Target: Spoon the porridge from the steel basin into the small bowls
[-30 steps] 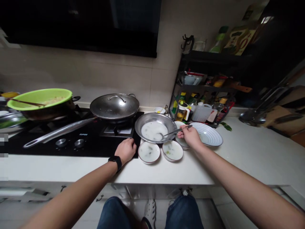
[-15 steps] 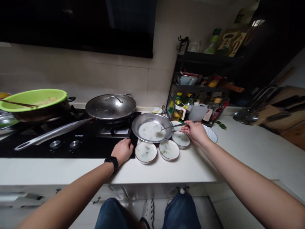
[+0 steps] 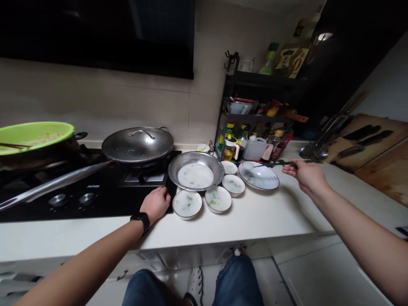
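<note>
The right hand (image 3: pixel 304 173) grips a long spoon (image 3: pixel 280 163) above the striped plate (image 3: pixel 259 176); the relaxed, open left hand (image 3: pixel 155 204) rests beside the steel basin (image 3: pixel 196 170).

view: head-worn | faces: forward and down | range: near | frames: bowls (image 3: pixel 187 204) on white surface (image 3: pixel 270 214)

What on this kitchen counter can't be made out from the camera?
All in the head view:
Inside the wok: hidden by its metal lid.
The green basin: cut off by the left edge.
The thin utensil: its grip hidden by the right hand.
Labels on the bottles in the rack: too small to read.
</note>
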A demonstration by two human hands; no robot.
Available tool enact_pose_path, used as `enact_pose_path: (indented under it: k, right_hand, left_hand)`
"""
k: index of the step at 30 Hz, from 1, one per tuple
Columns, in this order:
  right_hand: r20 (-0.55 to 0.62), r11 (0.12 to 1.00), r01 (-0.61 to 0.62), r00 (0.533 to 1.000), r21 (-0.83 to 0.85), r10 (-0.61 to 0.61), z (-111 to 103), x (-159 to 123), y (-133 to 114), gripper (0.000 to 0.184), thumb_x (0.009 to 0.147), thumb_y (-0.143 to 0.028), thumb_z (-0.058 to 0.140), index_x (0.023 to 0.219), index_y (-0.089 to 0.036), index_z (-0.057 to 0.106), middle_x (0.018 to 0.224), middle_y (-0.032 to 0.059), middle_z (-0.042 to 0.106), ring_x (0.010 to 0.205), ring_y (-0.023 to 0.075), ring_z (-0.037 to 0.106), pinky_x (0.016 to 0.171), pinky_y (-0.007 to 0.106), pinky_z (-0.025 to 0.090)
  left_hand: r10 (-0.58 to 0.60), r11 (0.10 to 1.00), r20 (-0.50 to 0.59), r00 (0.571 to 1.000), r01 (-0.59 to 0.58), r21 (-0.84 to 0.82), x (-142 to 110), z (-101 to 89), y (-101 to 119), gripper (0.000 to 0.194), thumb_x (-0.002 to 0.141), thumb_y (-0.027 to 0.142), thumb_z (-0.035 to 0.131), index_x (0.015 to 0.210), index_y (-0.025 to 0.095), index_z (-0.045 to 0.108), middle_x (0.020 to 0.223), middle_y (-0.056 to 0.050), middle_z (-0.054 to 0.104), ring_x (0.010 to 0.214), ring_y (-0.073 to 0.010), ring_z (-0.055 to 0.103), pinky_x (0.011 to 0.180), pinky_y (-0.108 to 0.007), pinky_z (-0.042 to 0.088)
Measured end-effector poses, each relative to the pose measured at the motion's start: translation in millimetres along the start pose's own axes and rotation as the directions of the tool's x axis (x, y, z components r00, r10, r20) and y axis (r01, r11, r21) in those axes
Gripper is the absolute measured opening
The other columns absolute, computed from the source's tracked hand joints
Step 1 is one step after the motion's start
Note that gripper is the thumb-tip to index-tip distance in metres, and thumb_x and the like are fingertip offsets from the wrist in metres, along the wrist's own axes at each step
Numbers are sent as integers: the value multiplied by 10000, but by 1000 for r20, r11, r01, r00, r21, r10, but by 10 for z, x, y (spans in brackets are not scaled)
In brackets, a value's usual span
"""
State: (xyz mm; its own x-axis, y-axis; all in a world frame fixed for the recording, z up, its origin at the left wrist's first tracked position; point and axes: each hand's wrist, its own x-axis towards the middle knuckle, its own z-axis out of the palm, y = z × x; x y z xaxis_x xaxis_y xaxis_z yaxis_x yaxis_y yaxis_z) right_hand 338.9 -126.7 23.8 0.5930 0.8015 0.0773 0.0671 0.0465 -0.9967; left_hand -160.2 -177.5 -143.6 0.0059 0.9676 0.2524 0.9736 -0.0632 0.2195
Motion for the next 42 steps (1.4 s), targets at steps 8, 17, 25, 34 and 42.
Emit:
enact_pose_path:
  k: [8,17,25,34,42]
  right_hand:
    - [184,807,297,954,-511,-235,-237,27,228,164,1001,-151,473,998,-164,636,681,66,711,641,187,720,735,304,601]
    - [780,149,923,379,-354,-497,-189,-236,222,265,927,-324,548,1075,-210,736,1165,149,771,1072,286,723,1017,429,554]
    - [568,642,722,652,-260,-503,854,-688,217,172,944,-324,611,1030,-245,736,848,57,760,954,253,721,1007,401,538]
    - [631,851,512,700,-119,-333,1691,-831,639,134,930,-262,645,1041,-234,716,699,0,716,702,198,711,722,293,565]
    - [464,995,-99,881,-9,92,1829,-943,708,68,953,-192,622,888,-184,603,533,-22,639,476,126,648,503,204,563]
  left_hand:
    - [2,1000,-7,1000,-2,5,3,10,-7,233,979,274,412,845,228,597,967,-93,711,936,-252,673,831,-357,479]
    - [-10,1000,5,1000,10,1,-11,-25,37,222,976,254,429,860,221,616,975,-98,720,944,-245,666,852,-354,485]
    - [-29,999,21,999,29,-16,-2,-17,35,214,980,247,452,878,213,637,1010,-105,722,963,-238,665,864,-354,487]
    - [-31,1000,7,999,31,-5,-4,-4,33,196,978,249,459,845,219,600,978,-98,699,952,-237,661,855,-347,481]
    - [-33,999,22,999,33,-10,3,-13,36,205,987,259,453,860,219,609,1003,-101,707,972,-239,665,864,-351,483]
